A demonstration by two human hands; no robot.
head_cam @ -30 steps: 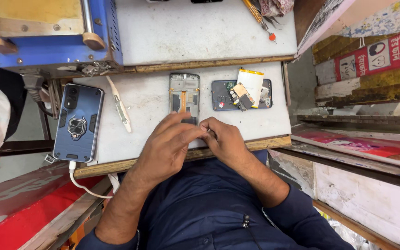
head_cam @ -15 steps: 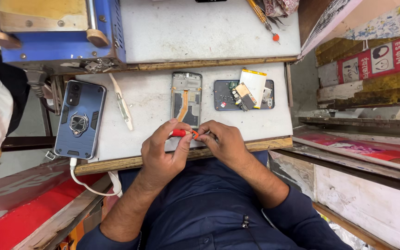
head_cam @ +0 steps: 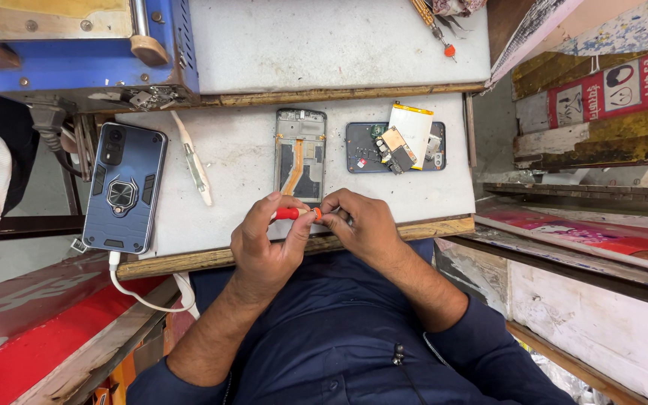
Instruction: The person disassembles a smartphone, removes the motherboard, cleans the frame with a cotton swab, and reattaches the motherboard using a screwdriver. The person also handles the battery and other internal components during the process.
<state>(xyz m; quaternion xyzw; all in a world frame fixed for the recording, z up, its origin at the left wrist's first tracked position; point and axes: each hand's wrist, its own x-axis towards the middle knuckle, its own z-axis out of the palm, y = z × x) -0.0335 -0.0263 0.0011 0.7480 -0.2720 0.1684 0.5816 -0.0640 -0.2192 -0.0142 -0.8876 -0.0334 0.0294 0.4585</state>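
Observation:
My left hand (head_cam: 264,240) pinches a small red-handled screwdriver (head_cam: 291,213) at the near edge of the white work surface (head_cam: 241,161). My right hand (head_cam: 358,223) meets it from the right, fingertips closed on the tool's tip end. Just beyond the hands lies an opened phone frame (head_cam: 300,156) with an orange flex cable showing. To its right sits a dark phone back (head_cam: 395,147) with a loose circuit board and a yellow-white battery on it.
A blue phone in a ring-stand case (head_cam: 124,187) lies at the left, with a white cable plugged in. White tweezers (head_cam: 193,157) rest beside it. A blue machine (head_cam: 84,45) stands at the back left. Another red-tipped screwdriver (head_cam: 435,30) lies on the upper shelf.
My hands have drawn back from the phone frame toward my body. The red screwdriver, hidden a second ago, now shows between both hands.

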